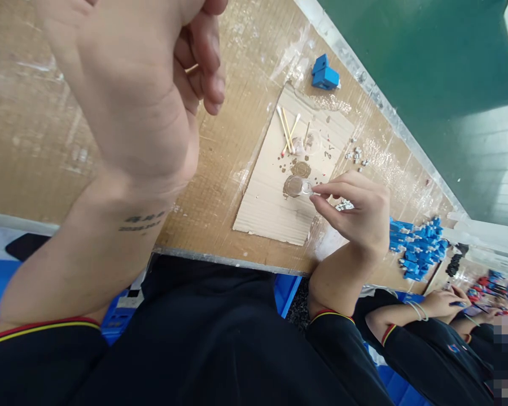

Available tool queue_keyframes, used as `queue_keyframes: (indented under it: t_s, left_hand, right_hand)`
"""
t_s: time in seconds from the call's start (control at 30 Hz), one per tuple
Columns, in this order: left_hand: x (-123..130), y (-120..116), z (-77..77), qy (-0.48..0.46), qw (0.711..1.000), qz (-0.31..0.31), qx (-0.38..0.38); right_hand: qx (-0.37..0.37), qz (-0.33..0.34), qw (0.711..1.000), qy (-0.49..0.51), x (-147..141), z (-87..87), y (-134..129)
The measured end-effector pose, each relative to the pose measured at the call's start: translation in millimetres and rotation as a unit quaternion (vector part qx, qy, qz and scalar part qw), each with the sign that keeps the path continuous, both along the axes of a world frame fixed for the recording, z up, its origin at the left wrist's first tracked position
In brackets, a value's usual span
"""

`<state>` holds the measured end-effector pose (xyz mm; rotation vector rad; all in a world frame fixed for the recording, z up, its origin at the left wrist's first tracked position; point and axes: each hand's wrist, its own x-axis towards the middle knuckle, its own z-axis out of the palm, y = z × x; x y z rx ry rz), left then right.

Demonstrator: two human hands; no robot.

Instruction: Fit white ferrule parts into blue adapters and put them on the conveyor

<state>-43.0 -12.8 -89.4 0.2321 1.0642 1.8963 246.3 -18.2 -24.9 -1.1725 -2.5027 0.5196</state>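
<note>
My right hand [355,208] pinches a small clear plastic cup [305,187] between thumb and fingertips, low over a cardboard sheet [262,203]. Beside the cup, a round wet ring [293,186] marks the cardboard. Large and close to the camera, my left hand [152,84] is raised over the table's left part with its fingers curled. A sliver of something yellowish shows between those fingers, but most of it is hidden. Several cotton swabs [286,131] lie on the cardboard, beside another clear round dish [312,142] and brown spots.
A blue plastic part [325,73] sits beyond the cardboard. Small metallic pieces [357,154] lie right of it, and a pile of blue parts [421,245] is farther right. A co-worker's hand [446,301] works at the right. A green surface [427,84] borders the table's far edge.
</note>
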Motion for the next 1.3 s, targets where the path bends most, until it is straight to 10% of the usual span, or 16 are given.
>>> queue_keyframes:
  t_s: [0.33,0.5,1.3]
  left_hand:
    - [11.7,18.3,72.0,-0.039,0.997,-0.011,-0.064]
    - [11.7,18.6,70.1,0.161,0.977,-0.141,-0.008]
    - [10.2,16.4,71.4,0.195,0.970,-0.135,-0.059]
  right_hand:
    - [0.021,0.001,1.000,-0.012,-1.6,2.0,0.0]
    - [0.028,0.005,1.000,-0.007,-1.4,3.0,0.2]
    - [0.002,-0.017,1.000,-0.011,-0.4,3.5,-0.9]
